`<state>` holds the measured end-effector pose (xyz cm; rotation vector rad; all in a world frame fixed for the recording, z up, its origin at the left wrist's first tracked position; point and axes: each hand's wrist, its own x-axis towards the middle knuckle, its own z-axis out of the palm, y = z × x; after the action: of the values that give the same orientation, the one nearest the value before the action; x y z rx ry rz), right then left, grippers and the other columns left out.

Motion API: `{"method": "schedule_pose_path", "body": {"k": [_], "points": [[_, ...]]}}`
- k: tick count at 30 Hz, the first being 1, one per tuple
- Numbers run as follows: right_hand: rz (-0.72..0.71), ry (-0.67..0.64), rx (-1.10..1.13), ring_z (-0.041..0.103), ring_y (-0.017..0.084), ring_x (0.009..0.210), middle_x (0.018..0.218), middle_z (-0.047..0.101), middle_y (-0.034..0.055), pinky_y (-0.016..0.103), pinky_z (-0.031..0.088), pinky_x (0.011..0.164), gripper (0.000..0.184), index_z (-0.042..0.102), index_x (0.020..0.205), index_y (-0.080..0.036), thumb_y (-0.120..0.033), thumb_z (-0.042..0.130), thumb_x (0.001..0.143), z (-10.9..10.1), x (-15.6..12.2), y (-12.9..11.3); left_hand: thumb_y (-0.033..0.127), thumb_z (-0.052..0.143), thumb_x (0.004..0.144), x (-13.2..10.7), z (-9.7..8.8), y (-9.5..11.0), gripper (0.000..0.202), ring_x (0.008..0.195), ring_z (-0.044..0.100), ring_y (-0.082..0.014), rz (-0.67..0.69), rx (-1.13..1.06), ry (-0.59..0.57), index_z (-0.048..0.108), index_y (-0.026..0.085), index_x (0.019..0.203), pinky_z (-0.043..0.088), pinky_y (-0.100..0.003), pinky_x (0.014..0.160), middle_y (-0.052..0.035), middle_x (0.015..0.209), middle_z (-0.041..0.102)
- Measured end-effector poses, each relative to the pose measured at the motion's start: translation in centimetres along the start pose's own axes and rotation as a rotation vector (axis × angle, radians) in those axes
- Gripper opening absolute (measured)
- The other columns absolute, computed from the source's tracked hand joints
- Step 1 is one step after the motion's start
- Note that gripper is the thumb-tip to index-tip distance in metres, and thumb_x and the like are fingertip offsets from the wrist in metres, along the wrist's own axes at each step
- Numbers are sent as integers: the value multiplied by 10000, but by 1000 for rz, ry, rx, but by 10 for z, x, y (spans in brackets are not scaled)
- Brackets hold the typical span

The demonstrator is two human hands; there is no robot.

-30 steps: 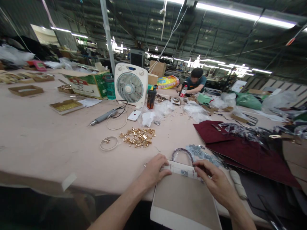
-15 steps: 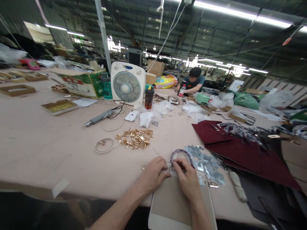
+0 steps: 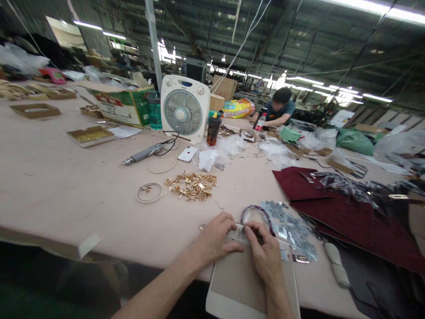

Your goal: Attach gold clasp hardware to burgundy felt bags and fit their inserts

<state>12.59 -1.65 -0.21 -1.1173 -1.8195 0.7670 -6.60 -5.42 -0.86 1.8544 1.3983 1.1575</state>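
A flat tan bag panel (image 3: 241,274) with pale edges lies at the table's front edge, partly under my hands. From its far edge rises a dark plastic-wrapped handle (image 3: 255,207). My left hand (image 3: 217,239) rests at the panel's upper left, thumb spread from the fingers, beside a small metal piece on the panel. With thumb and fingertips together, my right hand (image 3: 267,252) pinches at the handle's base; what sits in the pinch is hidden. Flat silver metal plates (image 3: 288,226) lie in a heap right of the handle. A gold fitting (image 3: 300,258) lies by the panel's right edge.
Gold fittings (image 3: 192,185) are piled farther back, near a grey electric screwdriver (image 3: 142,154), a phone (image 3: 187,153) and a fan (image 3: 184,110). Dark red panels (image 3: 335,217) and a wrapped tool handle (image 3: 336,265) lie right. A co-worker (image 3: 280,108) sits across the table.
My left thumb has moved away from its fingers, uncovering the small metal piece. My right hand keeps its pinch near the handle base. The whole view has shifted slightly.
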Motion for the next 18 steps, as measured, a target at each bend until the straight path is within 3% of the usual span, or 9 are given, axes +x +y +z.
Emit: {"method": "schedule_pose_path", "body": {"k": [3, 9, 18], "points": [[-37, -47, 3, 680, 259, 1035, 1065, 750, 67, 360, 514, 938, 217, 736, 989, -227, -407, 616, 994, -3, -1, 1, 428, 972, 640, 1, 1, -2, 537, 896, 611, -186, -2, -21, -8, 665, 201, 1018, 523, -305, 802, -39, 1095, 648], [-170, -164, -140, 662, 265, 1033, 1036, 738, 55, 395, 486, 952, 147, 728, 913, -258, -330, 629, 994, 2, 1, -5, 326, 922, 730, 1, 3, 0, 379, 869, 606, -165, -7, -49, 28, 671, 200, 984, 520, -282, 790, -24, 1055, 648], [-145, -154, -190, 663, 253, 991, 999, 733, 43, 383, 491, 909, 122, 716, 918, -253, -301, 628, 987, 5, 5, -6, 347, 879, 792, 1, 1, -1, 330, 926, 625, -171, -5, -88, 26, 729, 207, 1051, 522, -279, 821, -37, 1085, 665]]}}
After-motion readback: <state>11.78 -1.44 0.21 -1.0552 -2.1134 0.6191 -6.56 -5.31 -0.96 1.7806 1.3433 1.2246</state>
